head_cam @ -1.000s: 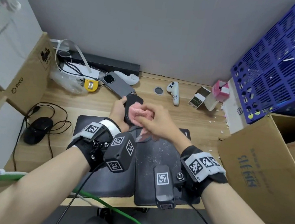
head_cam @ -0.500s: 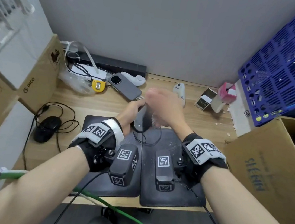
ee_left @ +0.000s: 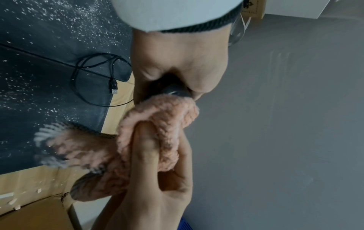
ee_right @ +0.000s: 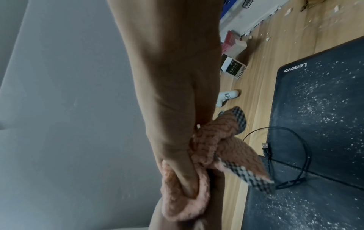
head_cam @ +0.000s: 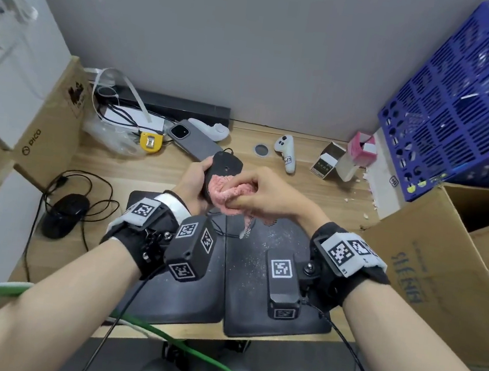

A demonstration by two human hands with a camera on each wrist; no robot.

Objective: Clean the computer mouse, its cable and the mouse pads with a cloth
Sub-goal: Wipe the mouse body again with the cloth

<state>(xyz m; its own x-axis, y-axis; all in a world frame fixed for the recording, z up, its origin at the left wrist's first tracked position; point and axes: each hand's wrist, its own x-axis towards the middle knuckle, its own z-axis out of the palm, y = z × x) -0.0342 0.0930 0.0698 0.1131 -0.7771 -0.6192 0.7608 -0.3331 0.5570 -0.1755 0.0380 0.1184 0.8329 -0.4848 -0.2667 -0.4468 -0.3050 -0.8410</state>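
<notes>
My left hand grips a black computer mouse above the desk, its underside turned up. My right hand bunches a pink fluffy cloth with a checked border and presses it against the mouse's near part. In the left wrist view the cloth wraps round my right thumb and only a bit of the mouse shows. The mouse cable lies coiled, its USB plug on the pad edge. Two black mouse pads lie side by side, speckled with white dust.
A second black mouse with a tangled cable sits at the left. A phone, white controllers, small boxes and white crumbs line the back of the desk. A cardboard box and a blue crate crowd the right.
My hands rose with the mouse turned edge-on half a second ago. Now the mouse's underside faces up again and the cloth rubs lower on it.
</notes>
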